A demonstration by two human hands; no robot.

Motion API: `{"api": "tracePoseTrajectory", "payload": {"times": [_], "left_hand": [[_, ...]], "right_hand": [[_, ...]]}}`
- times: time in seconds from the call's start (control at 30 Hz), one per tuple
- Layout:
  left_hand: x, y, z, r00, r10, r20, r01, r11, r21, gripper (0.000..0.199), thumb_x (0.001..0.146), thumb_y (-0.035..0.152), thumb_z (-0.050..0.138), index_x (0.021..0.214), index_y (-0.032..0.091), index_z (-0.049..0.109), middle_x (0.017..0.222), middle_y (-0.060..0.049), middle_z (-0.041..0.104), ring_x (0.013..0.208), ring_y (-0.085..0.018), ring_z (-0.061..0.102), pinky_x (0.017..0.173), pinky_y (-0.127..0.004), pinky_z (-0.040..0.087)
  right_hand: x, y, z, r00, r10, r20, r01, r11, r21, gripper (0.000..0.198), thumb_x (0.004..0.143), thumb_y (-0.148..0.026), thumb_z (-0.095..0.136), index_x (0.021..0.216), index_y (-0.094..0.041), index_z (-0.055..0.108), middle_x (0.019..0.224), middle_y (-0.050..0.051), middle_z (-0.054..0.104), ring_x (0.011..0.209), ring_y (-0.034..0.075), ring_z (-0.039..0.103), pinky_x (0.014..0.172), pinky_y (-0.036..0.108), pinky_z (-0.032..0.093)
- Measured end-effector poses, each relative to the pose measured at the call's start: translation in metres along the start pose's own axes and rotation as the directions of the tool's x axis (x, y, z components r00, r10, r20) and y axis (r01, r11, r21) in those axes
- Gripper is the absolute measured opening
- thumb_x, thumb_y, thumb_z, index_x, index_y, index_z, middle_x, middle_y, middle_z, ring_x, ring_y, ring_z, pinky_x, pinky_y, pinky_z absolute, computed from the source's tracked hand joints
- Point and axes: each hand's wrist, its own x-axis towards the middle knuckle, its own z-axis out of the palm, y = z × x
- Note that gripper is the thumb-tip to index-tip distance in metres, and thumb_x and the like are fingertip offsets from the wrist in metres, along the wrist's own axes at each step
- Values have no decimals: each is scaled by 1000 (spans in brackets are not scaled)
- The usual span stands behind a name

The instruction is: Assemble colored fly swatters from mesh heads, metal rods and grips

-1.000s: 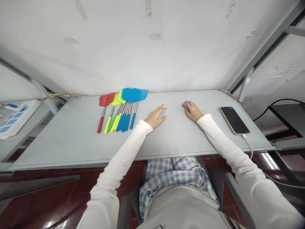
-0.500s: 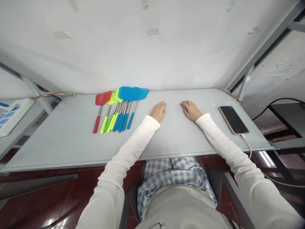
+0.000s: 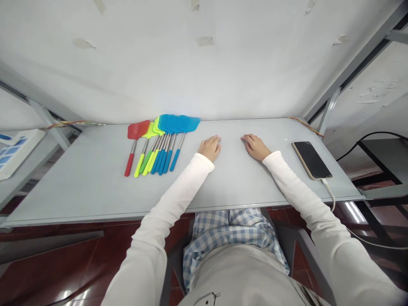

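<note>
My left hand (image 3: 210,147) lies palm down on the grey table (image 3: 89,182), fingers stretched out and nothing in them. To its right, my right hand (image 3: 256,147) also rests on the tabletop, its fingers loosely extended and holding nothing. Left of my left hand is an overlapping row of fly swatters with metal shafts and coloured grips. A red fly swatter (image 3: 129,165) is at the row's left end. Yellow-green fly swatters (image 3: 149,129) come after it, one with a green grip (image 3: 146,161). Several blue fly swatters (image 3: 188,123) form the right side, heads towards the wall.
A phone (image 3: 311,159) with a white charging cable (image 3: 330,193) lies on the table's right side. Behind the table rises a white wall (image 3: 204,80) with tape scraps. Metal frame posts (image 3: 328,112) stand at both ends. A white and blue object (image 3: 19,151) is at far left.
My left hand has shifted very slightly left on the table. My right hand and the fly swatters stay in place; the camera view has moved a little.
</note>
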Motion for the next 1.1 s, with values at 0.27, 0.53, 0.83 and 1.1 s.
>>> {"api": "tracePoseTrajectory", "payload": {"times": [0.27, 0.53, 0.83, 1.1], "left_hand": [[-2, -37, -24, 801, -475, -365, 512, 859, 5, 46, 84, 6, 33, 127, 4, 48, 133, -26, 46, 118, -33, 49, 95, -48, 38], [-2, -50, -21, 873, -446, -195, 473, 872, 124, 33, 86, 11, 32, 110, 11, 55, 115, -24, 56, 113, -34, 48, 91, -51, 35], [1, -14, -10, 980, 189, 59, -189, 982, -8, 34, 95, 27, 36, 120, 20, 58, 110, -11, 55, 103, -23, 56, 92, -39, 43], [-2, 4, -1, 911, 400, -98, -404, 914, -31, 37, 97, 24, 32, 122, 18, 58, 105, -10, 57, 93, -17, 57, 90, -33, 47]], "right_hand": [[0, -1, -2, 1000, 8, 29, -8, 1000, 5, 43, 91, -21, 30, 127, -12, 52, 128, 19, 54, 110, 29, 53, 92, 47, 44], [0, 0, -2, 999, 5, 38, -6, 1000, 9, 43, 92, -22, 30, 127, -11, 52, 128, 19, 54, 111, 30, 53, 95, 47, 44], [0, -25, -17, 976, -32, -215, 39, 999, 25, 47, 93, -31, 33, 133, -8, 43, 133, 24, 45, 123, 31, 45, 101, 49, 39], [-2, -50, -26, 968, -245, -55, 233, 958, -168, 36, 94, -28, 38, 126, -21, 55, 143, 13, 45, 141, 29, 29, 112, 53, 27]]}}
